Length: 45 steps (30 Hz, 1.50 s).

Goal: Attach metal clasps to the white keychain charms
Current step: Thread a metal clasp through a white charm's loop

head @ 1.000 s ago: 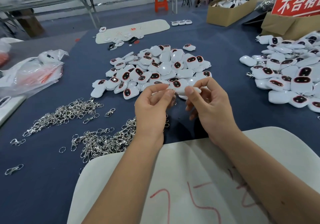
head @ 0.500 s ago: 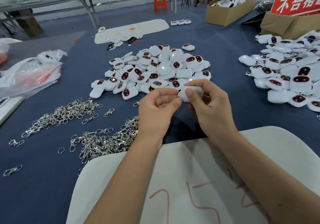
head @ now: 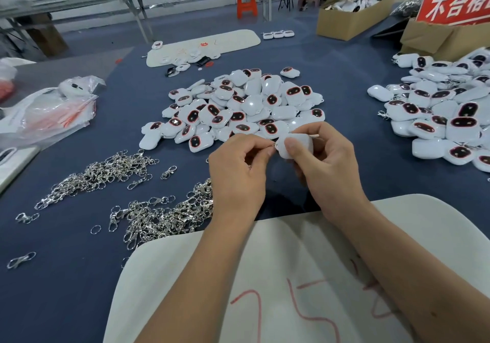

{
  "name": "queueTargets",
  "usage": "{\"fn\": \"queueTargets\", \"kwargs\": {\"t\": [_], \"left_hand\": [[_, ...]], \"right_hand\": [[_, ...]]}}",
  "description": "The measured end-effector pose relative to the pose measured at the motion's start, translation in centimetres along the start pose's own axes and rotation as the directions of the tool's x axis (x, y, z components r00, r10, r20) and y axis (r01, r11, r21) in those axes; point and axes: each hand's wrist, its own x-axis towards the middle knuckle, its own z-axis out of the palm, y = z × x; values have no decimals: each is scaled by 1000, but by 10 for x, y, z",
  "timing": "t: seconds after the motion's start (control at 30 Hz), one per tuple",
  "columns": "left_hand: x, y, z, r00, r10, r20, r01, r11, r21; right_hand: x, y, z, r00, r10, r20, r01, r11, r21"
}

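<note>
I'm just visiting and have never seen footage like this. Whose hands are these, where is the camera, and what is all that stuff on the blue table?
There is no machine here: a person works with bare hands, and one wide camera worn on the head looks down at them. The right hand holds a white charm in its fingers. The left hand pinches a small metal part at the charm's edge; it is mostly hidden, probably a clasp. On the blue table lie a pile of white charms straight ahead, another charm pile to the right, and heaps of metal clasps to the left. A white board with red marks lies nearest the person, under the forearms.
</note>
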Motion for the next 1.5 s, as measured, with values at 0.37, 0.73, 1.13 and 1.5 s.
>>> {"fn": "queueTargets", "kwargs": {"t": [0.37,0.73,1.13,1.5], "left_hand": [[1,0,0,989,-122,83,129,989,-74],[-1,1,4,982,-134,135,139,990,-35],[2,4,-3,922,-203,331,269,948,-168],[-2,13,0,963,-91,252,141,972,-188]], "right_hand": [[2,1,0,990,133,36,-135,990,40],[-1,1,2,998,-25,-60,20,997,-78],[1,1,-2,996,85,-27,-83,994,72],[9,1,-6,952,300,64,-307,933,188]]}}
